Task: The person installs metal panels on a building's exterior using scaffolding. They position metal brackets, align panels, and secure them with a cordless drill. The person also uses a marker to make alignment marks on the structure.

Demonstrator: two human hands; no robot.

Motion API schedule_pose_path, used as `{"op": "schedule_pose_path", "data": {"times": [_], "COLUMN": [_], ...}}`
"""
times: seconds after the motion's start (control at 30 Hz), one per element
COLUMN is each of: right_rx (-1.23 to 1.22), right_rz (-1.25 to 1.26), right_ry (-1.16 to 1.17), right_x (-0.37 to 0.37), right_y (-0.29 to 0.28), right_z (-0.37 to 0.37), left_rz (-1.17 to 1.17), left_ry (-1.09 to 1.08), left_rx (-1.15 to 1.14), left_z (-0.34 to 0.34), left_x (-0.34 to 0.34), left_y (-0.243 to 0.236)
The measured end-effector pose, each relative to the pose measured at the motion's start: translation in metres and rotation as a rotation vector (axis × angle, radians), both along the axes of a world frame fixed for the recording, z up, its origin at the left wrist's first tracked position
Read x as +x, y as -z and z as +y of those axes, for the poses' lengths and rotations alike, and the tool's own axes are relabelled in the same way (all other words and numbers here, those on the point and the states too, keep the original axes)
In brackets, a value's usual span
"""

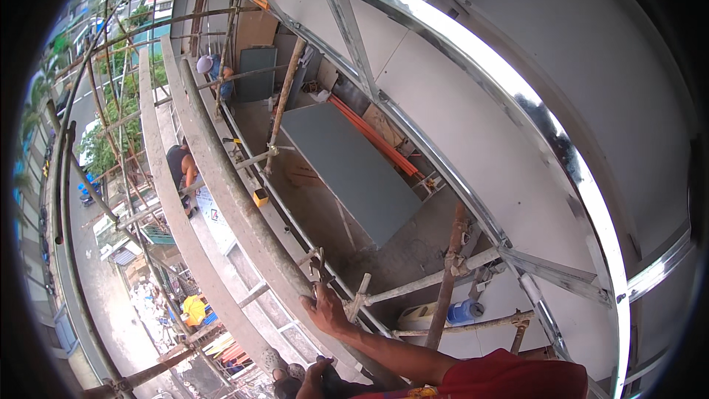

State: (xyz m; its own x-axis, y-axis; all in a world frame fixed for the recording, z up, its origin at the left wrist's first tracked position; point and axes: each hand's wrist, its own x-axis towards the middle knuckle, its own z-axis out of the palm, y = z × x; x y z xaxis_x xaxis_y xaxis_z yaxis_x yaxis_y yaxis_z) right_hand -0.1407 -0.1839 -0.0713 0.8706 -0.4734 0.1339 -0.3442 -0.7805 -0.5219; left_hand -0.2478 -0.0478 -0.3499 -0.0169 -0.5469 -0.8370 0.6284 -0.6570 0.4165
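Observation:
My right hand reaches in from the lower right at the end of a red-sleeved arm. Its fingers are closed around a small forked metal tool, whose exact kind I cannot make out. The hand is beside a long, weathered scaffold pipe. Low in the picture my left hand is curled near my dark-clad leg. Whatever it holds, if anything, is hidden. A grey clog shows beside it on the scaffold plank.
Shiny metal framing curves overhead at the right. Below lies a large grey board near orange lengths and a blue container. Two people work lower down, one in a dark top, one in a light cap. A street drops away left.

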Motion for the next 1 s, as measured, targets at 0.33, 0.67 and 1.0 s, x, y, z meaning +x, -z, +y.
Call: {"op": "schedule_pose_path", "data": {"times": [0.33, 0.67, 1.0], "right_rx": [-0.033, 0.034, 0.239], "right_rz": [-0.041, 0.046, -0.433], "right_ry": [0.049, 0.077, 0.187], "right_x": [0.005, 0.001, -0.005], "right_y": [0.007, 0.010, -0.002], "right_z": [-0.002, -0.003, -0.006], "left_rz": [-0.025, -0.211, -1.015], "left_ry": [-0.115, -0.094, -0.925], "left_rx": [-0.005, -0.024, -0.310], "left_z": [0.002, 0.045, 0.036], "left_x": [-0.013, -0.019, 0.113], "left_y": [-0.013, -0.031, -0.150]}}
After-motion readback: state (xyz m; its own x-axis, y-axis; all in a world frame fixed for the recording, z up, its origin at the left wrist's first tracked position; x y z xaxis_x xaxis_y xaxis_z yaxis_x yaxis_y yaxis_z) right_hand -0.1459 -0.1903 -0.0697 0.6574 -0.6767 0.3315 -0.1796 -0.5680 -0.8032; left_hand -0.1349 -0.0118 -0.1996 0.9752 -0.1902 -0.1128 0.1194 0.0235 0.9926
